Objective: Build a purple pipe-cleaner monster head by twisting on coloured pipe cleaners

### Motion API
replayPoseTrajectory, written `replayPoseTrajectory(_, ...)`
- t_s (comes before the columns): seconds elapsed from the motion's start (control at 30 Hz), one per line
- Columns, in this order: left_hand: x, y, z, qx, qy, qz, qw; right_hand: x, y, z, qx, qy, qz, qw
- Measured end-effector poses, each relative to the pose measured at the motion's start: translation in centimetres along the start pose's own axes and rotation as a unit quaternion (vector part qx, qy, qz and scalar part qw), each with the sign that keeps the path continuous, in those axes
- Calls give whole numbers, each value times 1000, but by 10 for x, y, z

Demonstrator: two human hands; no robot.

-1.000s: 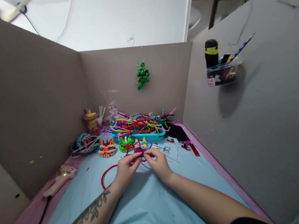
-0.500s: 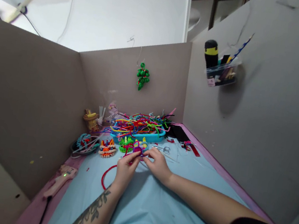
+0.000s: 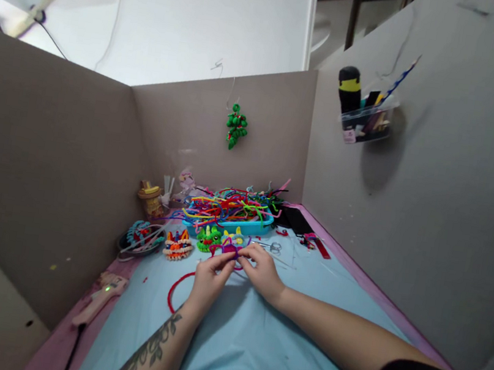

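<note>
Both hands meet over the light blue mat (image 3: 251,340), pinching a small purple and red pipe-cleaner piece (image 3: 230,249). My left hand (image 3: 208,281) grips it from the left with closed fingers. My right hand (image 3: 263,270) pinches it from the right. A red pipe cleaner (image 3: 176,286) trails from the piece in a loop on the mat beside my left wrist. Just behind the piece stand a green figure (image 3: 207,237) and a yellow one (image 3: 234,236).
A blue tray (image 3: 241,226) heaped with coloured pipe cleaners sits at the back. An orange figure (image 3: 177,244), a dark bowl (image 3: 141,238) and a glue gun (image 3: 97,299) lie left. Scissors (image 3: 270,247) lie right of the hands. Cardboard walls enclose three sides.
The hands stay together on the piece with small finger shifts; the right hand has moved slightly up and toward the figures.
</note>
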State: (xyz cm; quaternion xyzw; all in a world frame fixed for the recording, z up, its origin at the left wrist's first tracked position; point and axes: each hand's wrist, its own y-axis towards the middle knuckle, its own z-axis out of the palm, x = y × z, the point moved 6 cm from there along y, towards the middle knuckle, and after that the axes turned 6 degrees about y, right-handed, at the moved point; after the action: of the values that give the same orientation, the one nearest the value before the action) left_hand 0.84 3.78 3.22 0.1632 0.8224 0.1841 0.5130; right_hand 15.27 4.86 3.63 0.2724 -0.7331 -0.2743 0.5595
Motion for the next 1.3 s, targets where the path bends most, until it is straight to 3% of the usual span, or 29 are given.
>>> replayPoseTrajectory(0.5, -7, -1, 1, -2, 28, 14, 1000, -12, 1, -4, -31, 6, 45, 998)
replayPoseTrajectory(0.6, -9, -1, -1, -8, 33, 25, 999, -16, 1, -2, -26, 31, 84, 996)
replayPoseTrajectory(0.8, -9, 0, -2, -13, 41, 42, 998, -27, 0, 7, -1, 150, 197, 969)
replayPoseTrajectory(1.13, -14, -2, -3, -14, 56, 76, 995, -39, -6, 17, -24, 301, 280, 911)
replayPoseTrajectory(1.3, -13, -1, -2, -13, 61, 83, 995, -39, -7, 21, -1, 314, 282, 906)
